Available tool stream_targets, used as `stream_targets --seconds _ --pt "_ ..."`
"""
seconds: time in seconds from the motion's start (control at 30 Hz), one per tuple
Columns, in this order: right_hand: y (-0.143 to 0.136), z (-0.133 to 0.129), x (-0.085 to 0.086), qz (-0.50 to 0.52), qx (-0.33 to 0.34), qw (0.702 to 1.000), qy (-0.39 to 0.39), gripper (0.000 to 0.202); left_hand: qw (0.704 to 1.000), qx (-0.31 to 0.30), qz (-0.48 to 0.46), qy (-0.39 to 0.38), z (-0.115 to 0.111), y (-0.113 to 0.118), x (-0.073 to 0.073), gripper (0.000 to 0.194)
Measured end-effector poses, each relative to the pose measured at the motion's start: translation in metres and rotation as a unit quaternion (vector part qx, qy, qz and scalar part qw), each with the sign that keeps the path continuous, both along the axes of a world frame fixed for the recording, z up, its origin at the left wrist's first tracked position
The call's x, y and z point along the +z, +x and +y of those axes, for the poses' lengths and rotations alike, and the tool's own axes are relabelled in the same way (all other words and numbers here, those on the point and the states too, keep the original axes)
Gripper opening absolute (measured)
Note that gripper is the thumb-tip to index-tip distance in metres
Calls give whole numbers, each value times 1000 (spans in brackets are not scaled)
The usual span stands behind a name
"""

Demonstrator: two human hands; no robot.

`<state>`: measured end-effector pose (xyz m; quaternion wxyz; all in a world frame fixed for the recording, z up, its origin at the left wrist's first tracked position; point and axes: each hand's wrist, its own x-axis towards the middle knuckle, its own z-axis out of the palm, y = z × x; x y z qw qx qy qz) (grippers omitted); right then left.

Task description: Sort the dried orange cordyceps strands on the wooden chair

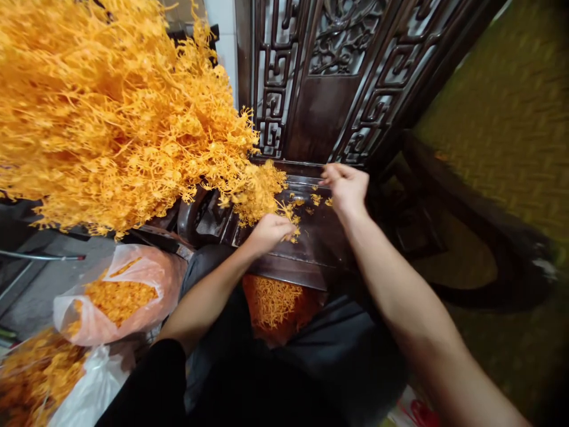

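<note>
Head view: your left hand (271, 233) is resting, fingers bent, at yellow sprigs (260, 193) lying on the glossy dark wooden surface (317, 246); your right hand (349, 188) is hovering over it, fingers folded; can't tell if either is gripping anything. Carved wooden panel (326, 112) is standing behind, yellow heap (120, 118) is filling upper left, plastic bag (170, 276) of yellow bits (120, 296) is sitting below it.

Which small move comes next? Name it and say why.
Probably bring the right hand toward the orange sprig beside the left hand, since the hands are apart, with loose orange bits lying on the wood between them.
</note>
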<state>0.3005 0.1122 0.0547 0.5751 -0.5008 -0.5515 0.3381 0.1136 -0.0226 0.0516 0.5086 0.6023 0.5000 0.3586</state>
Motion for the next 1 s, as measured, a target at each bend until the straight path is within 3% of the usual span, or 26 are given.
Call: stream_targets --seconds 0.03,0.07,0.13,0.23,0.3,0.33,0.4,0.47,0.53,0.63,0.7,0.8,0.87,1.0 --pt "9 2 -4 20 -18 999 -17 23 1000 -10 -6 -8 0 -1 0 34" --pt "16 0 -8 10 10 999 -39 24 1000 -16 -13 -11 1 -2 -1 34" --pt "17 -18 -16 -34 143 983 -108 34 999 -10 -30 -7 3 1 -5 36" --pt "-4 -56 -22 -4 327 923 -202 44 998 13 -52 11 7 8 -12 37" --pt "-16 -70 -22 34 385 894 -227 45 997 26 -67 6 7 11 -15 37" --pt "-18 -70 -21 45 375 898 -227 45 996 33 -80 -6 6 11 -14 36" --pt "-8 -58 -18 57 283 935 -207 45 991 44 -122 -35 4 9 -11 36" --pt "13 -38 -14 58 174 966 -185 43 984 55 -163 -53 1 5 -7 38" --pt "33 -23 -13 43 119 977 -169 37 984 51 -162 -54 0 3 -4 37" --pt "34 -25 -14 -27 123 981 -148 37 997 31 -67 -18 1 7 -7 36" --pt "14 -37 -15 -69 153 979 -119 41 999 24 18 37 3 14 -12 36" --pt "-25 -52 -12 -89 255 958 -92 42 985 34 129 107 4 17 -19 37" --pt "-40 -54 -6 -113 302 942 -89 41 979 24 171 111 3 11 -21 39" --pt "-38 -45 0 -57 264 956 -114 39 980 46 182 58 4 -12 -17 53"
